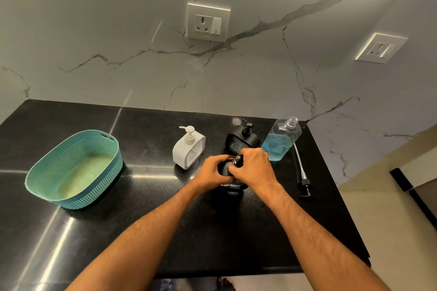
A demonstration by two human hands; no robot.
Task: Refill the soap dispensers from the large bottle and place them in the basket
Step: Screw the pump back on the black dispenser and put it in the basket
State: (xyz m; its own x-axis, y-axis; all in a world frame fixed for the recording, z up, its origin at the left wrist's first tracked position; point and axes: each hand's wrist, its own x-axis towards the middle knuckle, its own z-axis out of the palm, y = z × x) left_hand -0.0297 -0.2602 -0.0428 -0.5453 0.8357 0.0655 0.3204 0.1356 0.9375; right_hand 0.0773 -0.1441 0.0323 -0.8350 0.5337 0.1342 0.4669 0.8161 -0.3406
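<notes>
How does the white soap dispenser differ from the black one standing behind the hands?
The white dispenser is pale and stands left, in full view; the black dispenser is dark, stands nearer the large bottle, partly hidden by the right hand. Both stand upright, pumps on.

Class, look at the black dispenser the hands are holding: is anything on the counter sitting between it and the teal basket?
Nothing blocks it. The white soap dispenser stands farther back than the straight path from the held black soap dispenser to the teal woven plastic basket; the black counter between is bare.
</notes>
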